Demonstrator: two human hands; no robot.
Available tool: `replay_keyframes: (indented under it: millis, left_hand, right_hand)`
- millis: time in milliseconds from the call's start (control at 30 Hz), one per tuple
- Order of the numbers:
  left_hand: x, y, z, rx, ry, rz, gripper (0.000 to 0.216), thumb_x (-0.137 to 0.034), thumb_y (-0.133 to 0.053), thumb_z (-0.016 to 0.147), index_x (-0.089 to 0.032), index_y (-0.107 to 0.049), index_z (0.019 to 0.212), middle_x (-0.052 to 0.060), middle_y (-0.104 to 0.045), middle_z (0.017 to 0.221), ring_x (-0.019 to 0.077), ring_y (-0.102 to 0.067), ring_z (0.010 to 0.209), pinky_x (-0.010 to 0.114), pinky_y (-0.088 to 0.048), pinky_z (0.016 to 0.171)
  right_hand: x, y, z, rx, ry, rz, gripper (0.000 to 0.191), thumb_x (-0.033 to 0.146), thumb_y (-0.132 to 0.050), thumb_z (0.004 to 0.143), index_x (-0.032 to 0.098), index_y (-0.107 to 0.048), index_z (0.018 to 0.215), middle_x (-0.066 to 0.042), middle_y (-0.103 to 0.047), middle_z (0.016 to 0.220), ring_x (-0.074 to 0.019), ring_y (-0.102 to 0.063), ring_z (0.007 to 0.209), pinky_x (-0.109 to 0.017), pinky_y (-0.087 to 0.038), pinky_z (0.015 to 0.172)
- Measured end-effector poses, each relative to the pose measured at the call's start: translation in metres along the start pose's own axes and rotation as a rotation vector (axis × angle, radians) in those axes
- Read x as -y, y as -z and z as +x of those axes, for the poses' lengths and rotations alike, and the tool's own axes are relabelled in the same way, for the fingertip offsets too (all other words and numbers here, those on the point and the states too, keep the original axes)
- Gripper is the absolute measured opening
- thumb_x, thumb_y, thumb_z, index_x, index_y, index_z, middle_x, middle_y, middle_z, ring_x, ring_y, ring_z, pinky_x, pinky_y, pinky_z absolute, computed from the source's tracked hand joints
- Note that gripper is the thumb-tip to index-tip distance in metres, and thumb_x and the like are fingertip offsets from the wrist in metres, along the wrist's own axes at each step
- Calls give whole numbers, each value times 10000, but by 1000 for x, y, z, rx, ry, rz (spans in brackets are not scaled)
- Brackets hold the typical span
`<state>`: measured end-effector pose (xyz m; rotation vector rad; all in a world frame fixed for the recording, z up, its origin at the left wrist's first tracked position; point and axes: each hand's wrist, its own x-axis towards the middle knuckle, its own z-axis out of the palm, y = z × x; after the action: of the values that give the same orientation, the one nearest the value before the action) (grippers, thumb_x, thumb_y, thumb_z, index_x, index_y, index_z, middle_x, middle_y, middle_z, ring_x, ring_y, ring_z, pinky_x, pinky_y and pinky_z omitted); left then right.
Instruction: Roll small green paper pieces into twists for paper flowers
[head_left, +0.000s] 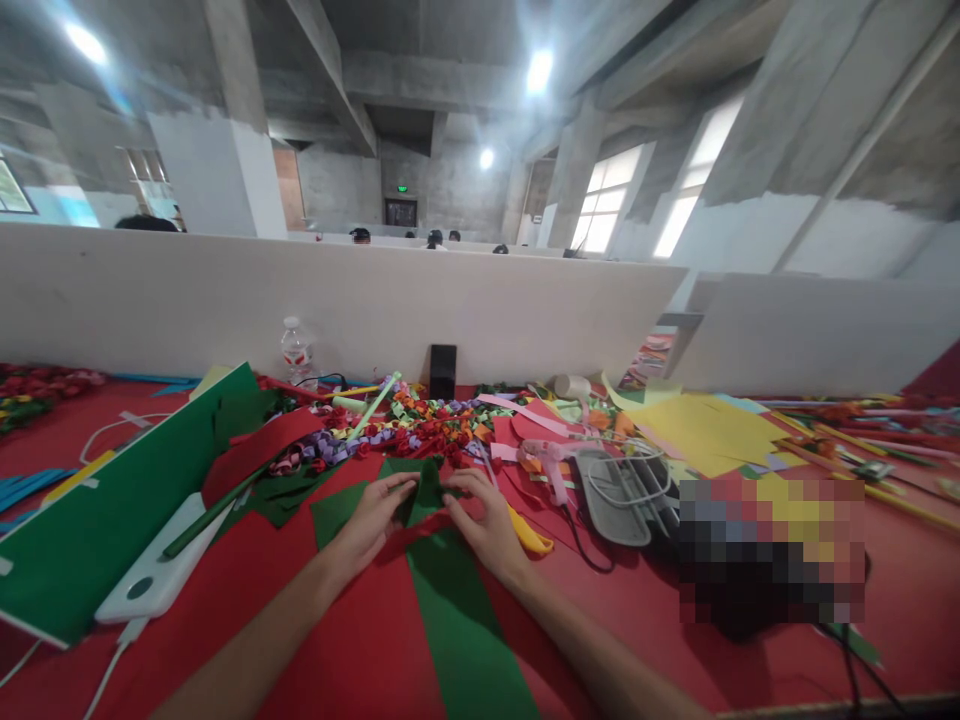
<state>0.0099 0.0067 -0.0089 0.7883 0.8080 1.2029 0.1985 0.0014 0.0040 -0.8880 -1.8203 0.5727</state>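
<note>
Both hands meet at the middle of the table over a piece of folded dark green paper (429, 488) that stands up in a crease between them. My left hand (381, 515) is closed, its thumb and fingers pinching the paper's left side. On the other side, my right hand (484, 518) is closed with bent fingers on the right edge. A long green paper strip (472, 625) runs below the hands over red paper (360, 620). Close to my right hand lies a yellow-handled tool (532, 532), partly hidden. Behind it is a pink glue gun (551, 460).
Paper flowers and curls (420, 425) are heaped along the back, by a phone (442, 370) and a bottle (296, 348). A green board (142, 490) and a white power strip (165, 560) are at left. A grey tray (611, 495) and yellow paper (705, 430) lie right.
</note>
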Motion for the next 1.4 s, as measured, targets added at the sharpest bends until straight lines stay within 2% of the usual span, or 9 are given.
replay_keyframes:
  millis: [200,433,633,767,900,1033,1133,1233,1400]
  left_hand:
    - [1,2,-2,74,34,-1,331,-321,-799,719,-139,-723,984,93,-755,868,195,-704,703,298,-583,663]
    - [-6,1,-6,42,61,50,360,-349,-784,739,-131,-719,1017,107,-755,907,177,-704,753,254,-565,679]
    - [-8,0,-8,8,55,85,395,-318,-837,669,-124,-714,990,113,-750,891,188,-696,755,262,-565,651]
    - [-6,2,-4,-36,45,95,388,-304,-854,638,-137,-714,960,99,-747,876,182,-691,725,262,-565,624]
    - [-3,6,1,-79,49,93,383,-299,-855,631,-151,-711,954,73,-734,802,175,-679,672,273,-568,595]
    - [-3,9,2,-87,48,99,390,-304,-848,636,-161,-703,968,67,-733,811,177,-678,672,283,-569,591]
    - [-4,8,1,-91,37,115,401,-330,-841,636,-174,-696,977,63,-737,814,189,-682,681,292,-566,586]
    - [-5,7,2,-114,-32,178,376,-345,-833,634,-170,-705,940,63,-745,819,189,-689,687,269,-549,597]
    - [-9,0,0,-63,-300,418,218,-308,-801,656,-159,-729,798,61,-745,776,201,-686,737,260,-522,677]
  right_hand:
    - [-1,2,0,51,34,-33,172,194,-526,916,216,-678,995,-88,-606,1062,-223,-576,1035,-364,-463,920]
    - [3,2,-4,136,128,-118,217,134,-508,869,217,-653,1008,-94,-569,1115,-230,-547,1054,-379,-454,938]
    - [5,4,-4,197,124,-122,267,82,-480,831,219,-665,966,-81,-539,1197,-230,-512,1130,-396,-402,1010]
    - [5,3,-2,198,46,-9,303,91,-444,859,223,-686,983,-68,-565,1201,-216,-511,1156,-382,-388,1026]
    - [2,3,1,122,-140,171,304,202,-410,936,234,-659,1107,-60,-642,1110,-200,-588,1029,-355,-452,932]
    - [-2,3,2,53,-260,266,245,342,-506,930,218,-653,1080,-58,-662,1086,-208,-610,993,-326,-475,878]
    - [-2,2,2,71,-297,330,295,415,-527,919,208,-645,1093,-49,-679,961,-204,-630,911,-317,-494,824]
    - [-1,0,1,100,-319,373,348,466,-528,915,192,-639,1099,-44,-678,873,-193,-638,828,-316,-503,782]
    - [1,-5,0,63,-332,269,337,467,-688,791,179,-640,960,-32,-652,869,-171,-610,757,-247,-484,624]
